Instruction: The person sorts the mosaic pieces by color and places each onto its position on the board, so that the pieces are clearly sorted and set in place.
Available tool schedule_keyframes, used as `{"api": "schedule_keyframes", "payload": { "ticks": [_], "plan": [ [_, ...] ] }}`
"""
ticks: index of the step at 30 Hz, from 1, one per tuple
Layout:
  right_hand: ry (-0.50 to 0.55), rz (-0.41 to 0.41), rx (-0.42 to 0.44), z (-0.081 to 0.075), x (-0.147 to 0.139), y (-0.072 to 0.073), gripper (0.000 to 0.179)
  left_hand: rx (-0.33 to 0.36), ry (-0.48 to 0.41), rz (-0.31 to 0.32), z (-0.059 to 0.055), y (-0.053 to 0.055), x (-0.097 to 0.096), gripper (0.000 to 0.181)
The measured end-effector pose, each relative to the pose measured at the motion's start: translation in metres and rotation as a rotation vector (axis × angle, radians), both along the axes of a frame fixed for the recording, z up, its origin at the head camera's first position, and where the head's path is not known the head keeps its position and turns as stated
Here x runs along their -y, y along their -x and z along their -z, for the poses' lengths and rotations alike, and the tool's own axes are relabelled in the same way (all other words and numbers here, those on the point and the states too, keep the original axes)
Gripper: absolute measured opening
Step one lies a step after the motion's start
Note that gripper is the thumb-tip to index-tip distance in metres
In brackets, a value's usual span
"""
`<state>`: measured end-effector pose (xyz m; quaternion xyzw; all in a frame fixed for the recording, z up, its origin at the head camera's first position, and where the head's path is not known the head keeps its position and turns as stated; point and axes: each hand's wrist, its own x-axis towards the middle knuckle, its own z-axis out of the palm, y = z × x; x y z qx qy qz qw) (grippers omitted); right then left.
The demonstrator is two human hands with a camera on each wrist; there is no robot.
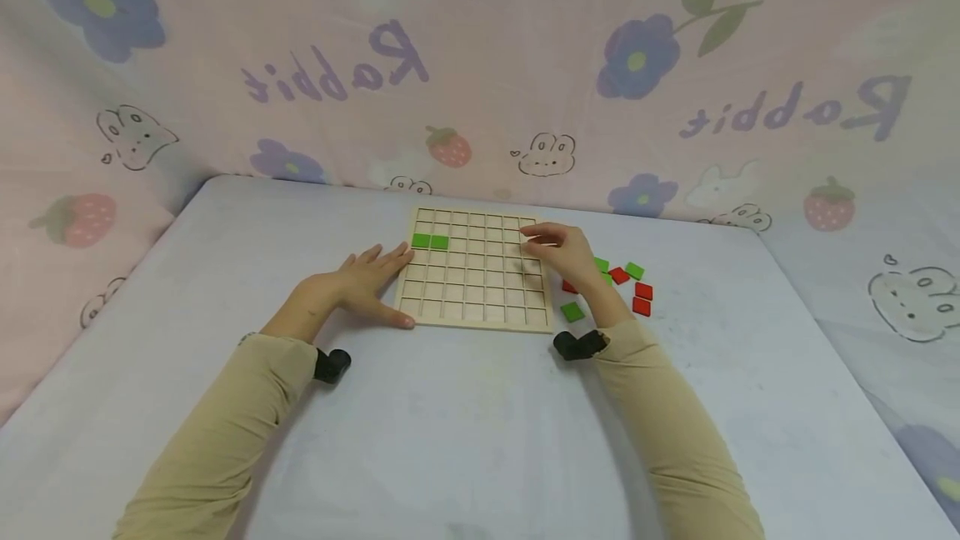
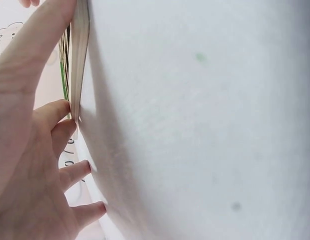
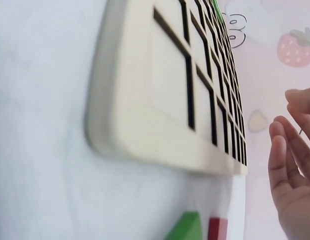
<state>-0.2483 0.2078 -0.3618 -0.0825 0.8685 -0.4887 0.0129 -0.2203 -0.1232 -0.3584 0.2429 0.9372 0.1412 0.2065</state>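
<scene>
A wooden grid board [image 1: 475, 326] with square cells lies on the white table. Two green square tiles [image 1: 431, 242] sit side by side in cells near its left edge. My left hand [image 1: 360, 283] rests at the board's left side, fingers spread, the thumb by the front corner; the left wrist view shows its fingertips [image 2: 65, 107] right at the board's edge. Over the right part of the board hovers my right hand [image 1: 562, 250], loosely bent. Its fingertips [image 3: 294, 95] stand apart, and no tile shows between them.
Right of the board lie several loose tiles, among them a green tile [image 1: 572, 312], a red tile [image 1: 641, 306] and another green tile [image 1: 634, 271]; the right hand and forearm partly cover the group. A printed cloth [image 1: 480, 65] hangs behind the table.
</scene>
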Motion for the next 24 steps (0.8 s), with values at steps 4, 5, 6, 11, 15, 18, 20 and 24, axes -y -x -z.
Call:
{"api": "schedule_keyframes", "payload": {
  "ticks": [4, 5, 6, 11, 15, 18, 20, 24],
  "plan": [
    [-0.025, 0.007, 0.001, -0.003, -0.004, -0.001, 0.037, -0.002, -0.004, -0.001, 0.000, -0.001, 0.000, 0.114],
    [-0.029, 0.011, 0.003, -0.004, -0.005, -0.002, 0.037, -0.002, -0.006, 0.000, -0.001, -0.001, 0.000, 0.114],
    [-0.037, 0.016, 0.004, -0.004, -0.006, -0.003, 0.036, -0.002, -0.005, 0.000, -0.001, -0.001, 0.000, 0.114],
    [-0.038, 0.037, 0.011, -0.003, -0.012, -0.003, 0.035, -0.005, -0.001, 0.004, -0.002, -0.002, 0.000, 0.113],
    [-0.021, 0.046, 0.019, -0.002, -0.015, -0.003, 0.035, -0.005, -0.001, 0.004, -0.002, -0.001, -0.001, 0.113],
    [-0.021, 0.053, 0.027, -0.001, -0.018, -0.003, 0.035, -0.007, -0.001, 0.004, -0.001, -0.001, 0.000, 0.113],
    [-0.026, 0.059, 0.031, -0.001, -0.021, -0.004, 0.035, -0.009, -0.001, 0.003, -0.001, -0.001, 0.000, 0.113],
    [-0.051, 0.074, 0.037, 0.000, -0.026, -0.005, 0.035, -0.011, -0.002, 0.001, -0.001, -0.001, 0.000, 0.113]
  ]
}}
